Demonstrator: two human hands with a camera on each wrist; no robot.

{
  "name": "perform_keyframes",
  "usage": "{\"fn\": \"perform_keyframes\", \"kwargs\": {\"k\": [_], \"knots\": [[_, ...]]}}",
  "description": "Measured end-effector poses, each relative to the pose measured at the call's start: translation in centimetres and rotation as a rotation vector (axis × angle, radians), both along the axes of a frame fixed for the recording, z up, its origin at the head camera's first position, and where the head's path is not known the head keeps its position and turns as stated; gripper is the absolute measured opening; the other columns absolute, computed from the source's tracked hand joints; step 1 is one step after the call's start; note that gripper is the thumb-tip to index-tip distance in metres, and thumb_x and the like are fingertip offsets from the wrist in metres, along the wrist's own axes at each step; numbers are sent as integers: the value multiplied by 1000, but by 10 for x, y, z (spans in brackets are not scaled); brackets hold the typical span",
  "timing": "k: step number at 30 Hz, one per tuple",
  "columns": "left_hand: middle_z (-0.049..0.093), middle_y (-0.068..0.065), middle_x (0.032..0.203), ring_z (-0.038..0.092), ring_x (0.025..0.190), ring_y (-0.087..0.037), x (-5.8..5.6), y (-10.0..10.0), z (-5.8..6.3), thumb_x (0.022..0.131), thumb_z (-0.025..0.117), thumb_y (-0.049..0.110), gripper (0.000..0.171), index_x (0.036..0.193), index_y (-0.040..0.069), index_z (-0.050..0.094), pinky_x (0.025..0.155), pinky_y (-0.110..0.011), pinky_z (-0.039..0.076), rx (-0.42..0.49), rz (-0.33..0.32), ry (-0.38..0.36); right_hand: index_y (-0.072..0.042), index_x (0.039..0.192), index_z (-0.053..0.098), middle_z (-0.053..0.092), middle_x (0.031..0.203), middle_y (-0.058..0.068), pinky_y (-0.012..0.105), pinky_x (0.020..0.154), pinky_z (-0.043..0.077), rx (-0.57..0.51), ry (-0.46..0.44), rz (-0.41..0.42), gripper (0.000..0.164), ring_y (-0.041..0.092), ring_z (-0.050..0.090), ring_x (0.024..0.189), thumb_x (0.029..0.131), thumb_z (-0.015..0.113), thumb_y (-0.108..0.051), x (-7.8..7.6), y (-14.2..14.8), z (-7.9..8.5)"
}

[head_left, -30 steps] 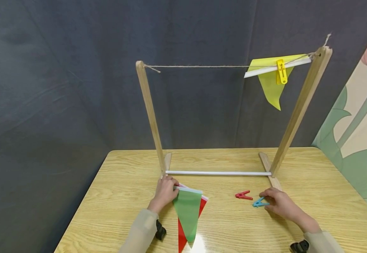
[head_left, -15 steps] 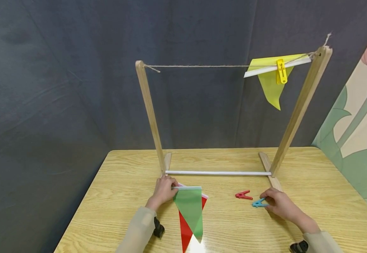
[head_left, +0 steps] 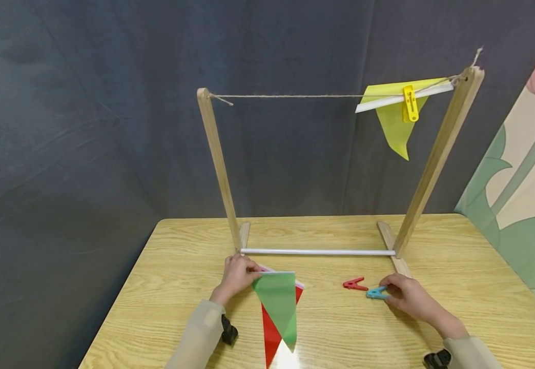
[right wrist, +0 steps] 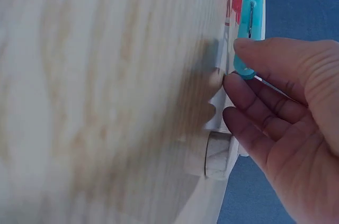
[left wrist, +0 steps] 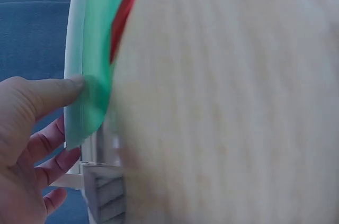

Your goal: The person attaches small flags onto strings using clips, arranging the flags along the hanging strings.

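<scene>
In the head view, my left hand [head_left: 237,277] pinches the top left corner of a green pennant flag [head_left: 274,302], along its white edge. The left wrist view shows the thumb on the face of that green flag [left wrist: 94,38]. Partly hidden beneath is a red pennant flag [head_left: 271,333]. Over on the right, my right hand [head_left: 408,294] holds a blue clothespin [head_left: 376,293] just above or on the table; contact cannot be told. Thumb and fingers grip one end of the clothespin [right wrist: 250,20] in the right wrist view. A red clothespin [head_left: 355,284] lies close by.
A wooden frame [head_left: 221,174] stands behind the hands, with a white rod [head_left: 318,252] low across it. A string [head_left: 290,96] runs between its post tops. There a yellow clothespin [head_left: 410,104] clips a yellow pennant flag [head_left: 394,128]. The table's [head_left: 166,302] back edge meets dark cloth.
The green flag has turned a little, its tip swinging right, as my left hand shifted slightly left. The blue clothespin has moved slightly left and up in my right hand.
</scene>
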State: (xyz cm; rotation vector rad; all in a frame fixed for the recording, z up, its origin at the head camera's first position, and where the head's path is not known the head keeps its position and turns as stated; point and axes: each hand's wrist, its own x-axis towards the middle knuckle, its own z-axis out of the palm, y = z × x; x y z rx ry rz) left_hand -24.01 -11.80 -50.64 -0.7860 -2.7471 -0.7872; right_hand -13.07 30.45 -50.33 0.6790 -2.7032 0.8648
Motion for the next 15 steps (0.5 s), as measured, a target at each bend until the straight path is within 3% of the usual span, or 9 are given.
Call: {"fn": "perform_keyframes", "kwargs": {"k": [5, 11, 15], "knots": [[70, 9, 78, 55, 85, -18, -1, 0, 6, 77, 77, 18, 5, 81, 17, 77, 87, -47, 31, 63, -34, -21, -4, 90, 63, 58, 84, -1, 23, 56, 45, -22, -8, -21, 26, 3, 51, 71, 70, 75, 8, 1, -1, 5], [66, 9, 76, 52, 84, -15, 0, 1, 13, 80, 74, 15, 3, 82, 14, 77, 87, -45, 30, 129, -73, -82, -1, 89, 63, 58, 79, 0, 22, 51, 38, -56, 60, -10, 27, 2, 46, 67, 69, 73, 12, 0, -3, 11], [66, 5, 76, 55, 79, -15, 1, 2, 14, 81, 73, 11, 4, 82, 9, 76, 82, -36, 39, 189, -97, -94, 0, 90, 62, 60, 79, 4, 23, 52, 42, -71, 81, 15, 29, 0, 51, 70, 67, 72, 15, -1, -5, 15]]}}
